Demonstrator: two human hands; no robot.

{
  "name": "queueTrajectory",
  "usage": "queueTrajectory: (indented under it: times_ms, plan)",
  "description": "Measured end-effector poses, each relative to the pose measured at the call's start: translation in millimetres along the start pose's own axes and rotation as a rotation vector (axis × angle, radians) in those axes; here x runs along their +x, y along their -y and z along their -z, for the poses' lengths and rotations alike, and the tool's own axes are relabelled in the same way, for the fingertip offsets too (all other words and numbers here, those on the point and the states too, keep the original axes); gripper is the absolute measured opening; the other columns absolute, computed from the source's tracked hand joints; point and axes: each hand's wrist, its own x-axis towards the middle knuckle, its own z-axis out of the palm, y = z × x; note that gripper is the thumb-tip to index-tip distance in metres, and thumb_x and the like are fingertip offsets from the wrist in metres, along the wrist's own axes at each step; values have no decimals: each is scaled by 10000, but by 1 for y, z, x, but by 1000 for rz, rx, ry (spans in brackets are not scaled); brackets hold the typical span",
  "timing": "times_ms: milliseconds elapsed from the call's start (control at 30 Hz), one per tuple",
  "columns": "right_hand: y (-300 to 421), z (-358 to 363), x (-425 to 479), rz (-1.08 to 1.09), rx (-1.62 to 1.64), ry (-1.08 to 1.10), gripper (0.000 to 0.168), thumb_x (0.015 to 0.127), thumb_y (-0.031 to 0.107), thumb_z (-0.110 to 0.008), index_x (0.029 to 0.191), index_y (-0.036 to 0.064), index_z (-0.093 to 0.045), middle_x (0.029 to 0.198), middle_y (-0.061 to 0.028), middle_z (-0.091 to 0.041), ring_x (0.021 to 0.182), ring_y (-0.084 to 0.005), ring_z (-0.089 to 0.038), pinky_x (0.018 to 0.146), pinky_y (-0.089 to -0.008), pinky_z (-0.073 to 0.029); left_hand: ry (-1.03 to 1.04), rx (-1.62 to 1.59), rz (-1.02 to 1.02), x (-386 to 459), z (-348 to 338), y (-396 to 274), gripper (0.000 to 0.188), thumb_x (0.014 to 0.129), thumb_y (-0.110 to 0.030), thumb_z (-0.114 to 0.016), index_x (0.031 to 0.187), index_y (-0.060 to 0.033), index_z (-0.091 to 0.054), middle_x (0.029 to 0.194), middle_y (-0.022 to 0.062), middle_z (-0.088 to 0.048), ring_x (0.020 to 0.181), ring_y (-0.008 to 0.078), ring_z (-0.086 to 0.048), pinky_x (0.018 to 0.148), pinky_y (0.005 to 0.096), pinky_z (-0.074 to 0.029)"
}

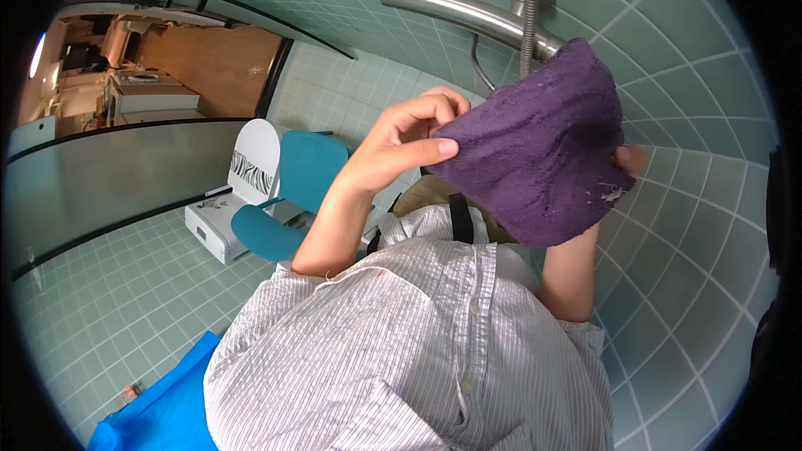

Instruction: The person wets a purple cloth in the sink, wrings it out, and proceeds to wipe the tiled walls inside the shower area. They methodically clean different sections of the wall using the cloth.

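Both my hands hold up a purple cloth by its two sides. My left hand pinches its left corner, with the thumb on the near face and the fingers curled behind. My right hand is mostly hidden behind the cloth; only a fingertip or thumb shows at the right edge. A pale, frayed patch marks the cloth near its lower right corner. Just above, a metal shower mixer bar is fixed to the tiled wall, its right end partly covered by the cloth. A ribbed metal shower hose passes in front of the bar.
A teal chair and a white seat-like unit with a striped-pattern back stand on the tiled floor to my left. Blue plastic sheeting lies lower left. A black-framed glass partition borders a doorway. Green-tiled wall rises close on my right.
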Motion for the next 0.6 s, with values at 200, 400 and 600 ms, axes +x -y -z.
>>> queueTrajectory:
  times_ms: [200,400,600]
  plan:
    - [-58,-3,40,-41,-19,-59,651,796,397,-414,1253,-57,-508,1216,-200,-587,1096,-347,-584,972,-442,-452,-116,-80,-147,-7,43,-57,157,832,-148,-621,759,-79,-501,963,57,-610,803,80,-523,703,225,-412]
    - [-110,11,72,-253,-117,-1,669,879,403,-284,1344,-62,-407,1341,-192,-495,1243,-335,-476,1077,-446,-345,-247,-103,-199,-38,95,-98,120,863,-153,-614,797,-60,-575,706,-29,-574,619,30,-522,562,183,-397]
    - [-138,26,98,-463,-763,66,662,877,348,-321,1443,7,-292,1307,-182,-520,1198,-263,-508,1042,-366,-354,-262,187,-184,-66,120,-120,133,830,-139,-659,774,-46,-582,691,-18,-575,598,25,-510,547,183,-389]
